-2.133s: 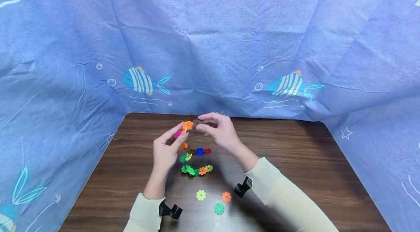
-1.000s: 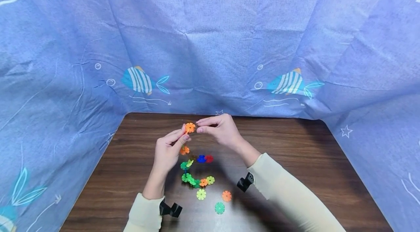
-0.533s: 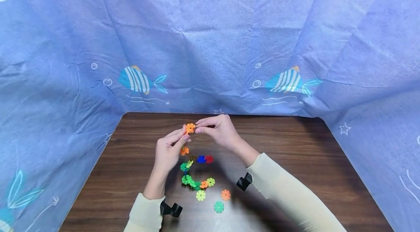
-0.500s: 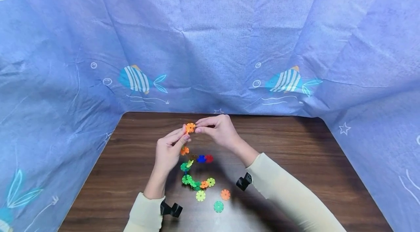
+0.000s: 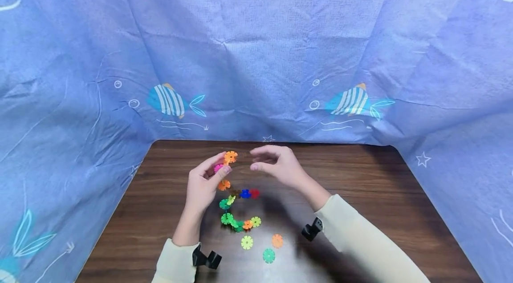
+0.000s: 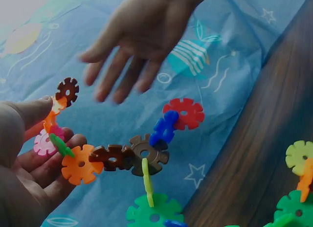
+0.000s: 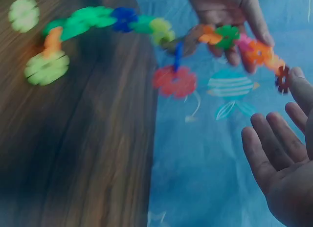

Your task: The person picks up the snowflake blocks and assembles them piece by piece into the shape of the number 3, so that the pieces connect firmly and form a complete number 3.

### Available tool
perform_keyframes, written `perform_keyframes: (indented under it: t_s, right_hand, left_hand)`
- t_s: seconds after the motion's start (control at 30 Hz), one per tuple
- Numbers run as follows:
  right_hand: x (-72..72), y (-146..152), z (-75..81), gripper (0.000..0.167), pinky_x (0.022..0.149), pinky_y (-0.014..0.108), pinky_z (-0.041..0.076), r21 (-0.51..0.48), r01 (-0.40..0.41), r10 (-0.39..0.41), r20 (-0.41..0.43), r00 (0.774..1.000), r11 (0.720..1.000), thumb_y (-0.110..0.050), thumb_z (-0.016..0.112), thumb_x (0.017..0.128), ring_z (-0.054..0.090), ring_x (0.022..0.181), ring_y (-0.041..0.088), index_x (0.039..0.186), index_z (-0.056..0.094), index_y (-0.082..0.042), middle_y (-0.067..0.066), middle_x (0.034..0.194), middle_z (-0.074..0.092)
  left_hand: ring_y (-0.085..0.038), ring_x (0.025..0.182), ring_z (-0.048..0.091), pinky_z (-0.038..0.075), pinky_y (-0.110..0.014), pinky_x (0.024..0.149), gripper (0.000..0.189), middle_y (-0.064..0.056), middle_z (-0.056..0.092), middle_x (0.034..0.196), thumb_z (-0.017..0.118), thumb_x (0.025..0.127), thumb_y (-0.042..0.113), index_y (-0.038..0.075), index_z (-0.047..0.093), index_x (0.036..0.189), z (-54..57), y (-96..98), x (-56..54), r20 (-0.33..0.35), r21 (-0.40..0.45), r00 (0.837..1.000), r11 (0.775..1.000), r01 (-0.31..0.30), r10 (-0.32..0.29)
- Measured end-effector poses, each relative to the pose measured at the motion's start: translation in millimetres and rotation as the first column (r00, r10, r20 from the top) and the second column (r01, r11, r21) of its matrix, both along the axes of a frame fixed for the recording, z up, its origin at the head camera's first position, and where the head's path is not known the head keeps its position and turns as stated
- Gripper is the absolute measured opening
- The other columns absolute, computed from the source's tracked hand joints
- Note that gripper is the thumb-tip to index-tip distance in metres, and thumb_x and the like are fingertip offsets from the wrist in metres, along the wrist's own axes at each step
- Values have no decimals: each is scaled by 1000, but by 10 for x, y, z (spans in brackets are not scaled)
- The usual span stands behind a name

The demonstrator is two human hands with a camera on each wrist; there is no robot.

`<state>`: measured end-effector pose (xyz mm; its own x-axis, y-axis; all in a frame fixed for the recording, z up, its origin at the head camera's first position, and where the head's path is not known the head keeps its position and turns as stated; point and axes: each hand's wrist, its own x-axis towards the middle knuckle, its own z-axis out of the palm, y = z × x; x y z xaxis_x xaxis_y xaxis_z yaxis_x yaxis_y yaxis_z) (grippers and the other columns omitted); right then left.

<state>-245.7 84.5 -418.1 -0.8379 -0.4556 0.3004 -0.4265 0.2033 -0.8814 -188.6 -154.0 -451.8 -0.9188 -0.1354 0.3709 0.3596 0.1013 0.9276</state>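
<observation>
A chain of interlocking flower-shaped plastic discs hangs from my left hand (image 5: 201, 186), which pinches it near its upper end between thumb and fingers. Beyond the thumb tip, a brown disc (image 6: 67, 92) forms that end, joined to orange pieces. Lower down, a short branch of blue and a red disc (image 6: 183, 113) sticks out from a brown disc (image 6: 145, 152). The green part (image 5: 227, 219) of the chain curves to a yellow-green end. My right hand (image 5: 280, 166) is just right of the chain, fingers spread and holding nothing.
Three loose discs lie on the dark wooden table (image 5: 360, 212) nearer me: yellow-green (image 5: 246, 242), orange (image 5: 277, 241) and green (image 5: 269, 255). A blue fish-print cloth (image 5: 256, 60) stands behind the table and along both sides.
My right hand has let go of the brown disc at the chain's upper end and moved off to the right, its fingers opening. My left hand keeps its pinch on the chain.
</observation>
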Motion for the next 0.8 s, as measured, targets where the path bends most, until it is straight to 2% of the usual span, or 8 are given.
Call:
perform_keyframes:
  t_s: [0.17,0.3,0.43,0.6,0.7,0.8]
  right_hand:
    - [154,352,-191,39,80,32,61,144,-24,31,-51,998,989,-23,86,84,71,90,14,118,74,-8,5,107,77]
    - [332,582,-438,35,79,32,61,253,-94,102,-21,995,963,-27,85,84,70,87,9,114,75,-12,1,100,77]
    - [501,707,-672,31,77,29,60,340,-136,131,39,991,931,-26,85,84,68,83,4,109,76,-10,3,96,77]
    - [684,783,-871,28,76,28,59,409,-176,166,61,984,895,-21,86,84,67,81,1,107,76,-7,2,95,76]
    - [760,788,-971,28,75,26,59,435,-200,198,52,979,878,-24,86,84,67,81,2,106,77,-9,0,95,75]
    - [817,779,-1044,29,73,23,57,465,-203,210,37,977,862,-28,87,83,65,81,3,104,77,-12,-3,93,74]
  left_hand:
    - [-5,84,72,55,-16,64,39,-23,73,111,78,88,-1,3,72,127,15,-20,-10,-55,39,998,999,-30,32]
    - [-3,85,73,58,-18,71,39,-25,72,113,76,89,-4,2,71,128,47,-27,19,-69,57,996,997,-46,50]
    - [-4,86,74,59,-19,74,38,-25,72,112,74,91,-4,0,70,128,68,-33,32,-56,77,998,996,-36,41]
    - [-6,88,75,60,-20,76,37,-11,77,104,73,92,-3,0,70,128,63,-32,42,-49,92,998,995,-33,38]
    - [-7,88,75,60,-21,78,36,0,77,100,73,92,-3,-1,69,128,52,-38,36,-56,108,998,994,-33,39]
    - [-7,88,75,60,-22,78,36,6,78,96,72,93,-4,-3,68,128,50,-42,29,-57,126,998,992,-31,38]
